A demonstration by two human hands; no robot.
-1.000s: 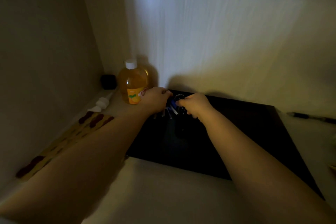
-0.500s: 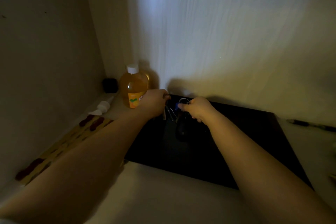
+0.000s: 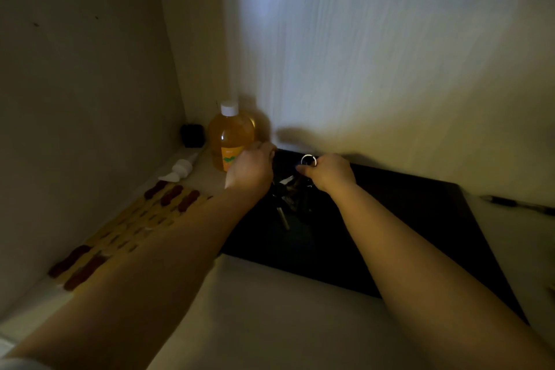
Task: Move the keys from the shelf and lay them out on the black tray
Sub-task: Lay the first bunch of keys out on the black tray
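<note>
While the light is poor, these findings hold only as far as the shadow allows.

Left hand: your left hand [image 3: 250,167] is curled knuckles-up at the far left corner of the tray, its fingers hidden beneath it; I cannot tell whether it grips part of the bunch or merely steadies it.

Right hand: your right hand [image 3: 329,171] is clenched on the bright metal split ring [image 3: 308,160], which stands up above the thumb. Holding the ring lets the keys hang and fan, in my judgement.

Keys: the dark bunch of metal keys [image 3: 288,189] sits between both hands, over the far left part of the tray; one pale shank [image 3: 282,218] points toward you and seems to touch the surface.

Tray: the flat black rectangular tray [image 3: 405,219] lies against the far wall, mostly bare to the right and near side.

Surroundings: the amber plastic bottle with white cap [image 3: 229,137] stands just left of your left hand; a white pump nozzle [image 3: 180,170] and a slatted yellow mat with red ovals [image 3: 135,225] lie further left; a dark pen [image 3: 519,204] rests right of the tray.

Stage: keys have reached the tray but remain bunched; spreading is not yet done.

Risk: dark keys on black read badly; separate them toward the bare right side.
</note>
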